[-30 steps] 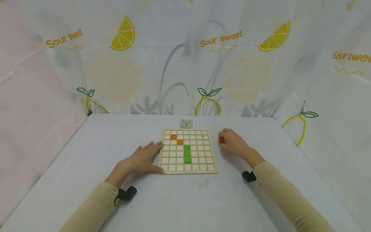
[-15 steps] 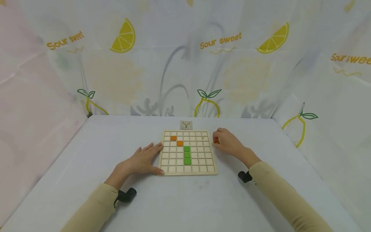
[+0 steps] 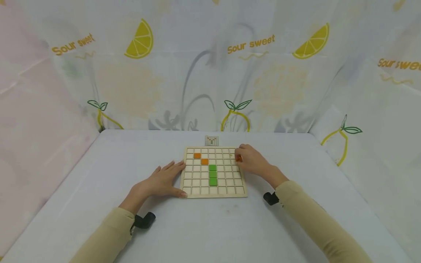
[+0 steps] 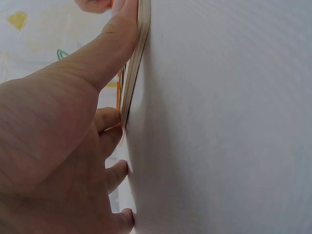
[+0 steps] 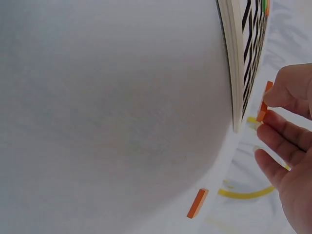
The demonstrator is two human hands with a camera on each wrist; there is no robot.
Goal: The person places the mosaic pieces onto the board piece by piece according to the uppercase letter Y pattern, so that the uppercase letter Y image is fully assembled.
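A pale wooden grid board point(image 3: 213, 195) lies flat on the table. Set in its cells are two orange tiles, one upper point(image 3: 197, 155) and one lower point(image 3: 204, 161), and a column of green tiles point(image 3: 212, 174). My left hand point(image 3: 161, 182) rests with spread fingers against the board's left side, the thumb at its near left corner. Over the board's upper right edge, my right hand point(image 3: 253, 160) pinches an orange square tile point(image 5: 265, 102) between thumb and fingers. Another orange tile point(image 5: 197, 203) lies on the table in the right wrist view.
A small card point(image 3: 211, 140) printed with a coloured grid pattern lies just beyond the board. Patterned cloth point(image 3: 197, 73) hangs behind the white table point(image 3: 197, 233) and at both sides. Black wrist mounts point(image 3: 144, 220) stick out at both cuffs.
My right hand has moved left with the orange tile, from beside the board to over its upper right edge. The left hand and the tiles in the grid have stayed put.
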